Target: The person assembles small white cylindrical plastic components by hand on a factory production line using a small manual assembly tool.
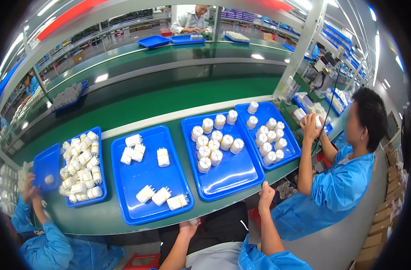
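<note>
My left hand [187, 228] is low at the near edge of the table, its fingers curled round a white part [194, 221] that is mostly hidden. My right hand [266, 196] is closed, thumb up, at the near right corner of a blue tray [228, 173]; what it holds, if anything, is hidden. In that tray several white cylindrical parts stand upright toward the far side. Left of it, another blue tray [153, 175] has several white cylinders with yellow bands and pins, lying in loose groups, and one standing cylinder [163, 157].
At the right, a blue tray [284, 158] overlaps the middle one and bears more white cylinders. A heaped tray [102, 180] stands at left. Co-workers in blue sit on both sides, the right one's hands [311, 126] holding a white part. Beyond runs a green conveyor belt [178, 96].
</note>
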`<state>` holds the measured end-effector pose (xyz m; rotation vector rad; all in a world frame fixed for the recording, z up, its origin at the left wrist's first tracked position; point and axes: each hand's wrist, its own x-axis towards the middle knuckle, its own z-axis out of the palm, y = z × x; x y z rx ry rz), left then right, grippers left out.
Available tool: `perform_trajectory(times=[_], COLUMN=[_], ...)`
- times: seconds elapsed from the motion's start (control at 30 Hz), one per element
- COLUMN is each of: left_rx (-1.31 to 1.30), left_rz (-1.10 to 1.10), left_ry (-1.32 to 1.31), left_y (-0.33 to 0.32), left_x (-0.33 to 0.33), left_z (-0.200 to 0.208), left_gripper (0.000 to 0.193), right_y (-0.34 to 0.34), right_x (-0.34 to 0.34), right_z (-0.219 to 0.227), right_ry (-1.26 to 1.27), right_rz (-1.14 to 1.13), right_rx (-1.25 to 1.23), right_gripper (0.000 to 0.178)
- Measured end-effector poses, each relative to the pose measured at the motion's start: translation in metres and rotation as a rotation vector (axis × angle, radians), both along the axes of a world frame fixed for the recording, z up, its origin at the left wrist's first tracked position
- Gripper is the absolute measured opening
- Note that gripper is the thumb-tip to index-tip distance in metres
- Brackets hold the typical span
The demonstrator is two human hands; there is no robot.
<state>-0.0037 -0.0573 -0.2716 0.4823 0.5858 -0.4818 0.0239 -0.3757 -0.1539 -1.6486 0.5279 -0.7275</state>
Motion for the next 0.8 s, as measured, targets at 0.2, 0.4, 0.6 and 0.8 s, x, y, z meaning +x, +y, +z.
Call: perform_trajectory(times=[0.2,0.4,0.6,0.8], left_rx=[-0.012,0.057,0.035,0.037], left_rz=[0.057,-0.008,-0.005,-0.032], left_ry=[0.016,0.020,0.026,0.025], left_y=[0.002,-0.006,-0.004,-0.001], left_x=[0.004,0.006,0.005,0.004], left_z=[0.006,0.014,0.008,0.004], left_gripper=[0.042,0.040,0.041,0.041], right_y=[-0.026,-0.070,-0.067,-0.086], right_x=[-0.002,0.025,0.047,0.085], right_z=[0.048,0.124,0.203,0.207], right_ry=[-0.029,-0.031,0.352,0.549], right_rz=[-0.205,-0.002,0.169,0.417], right_rx=[-0.022,-0.469,-1.075,-1.149], right_gripper=[0.057,0.021,0.067,0.067])
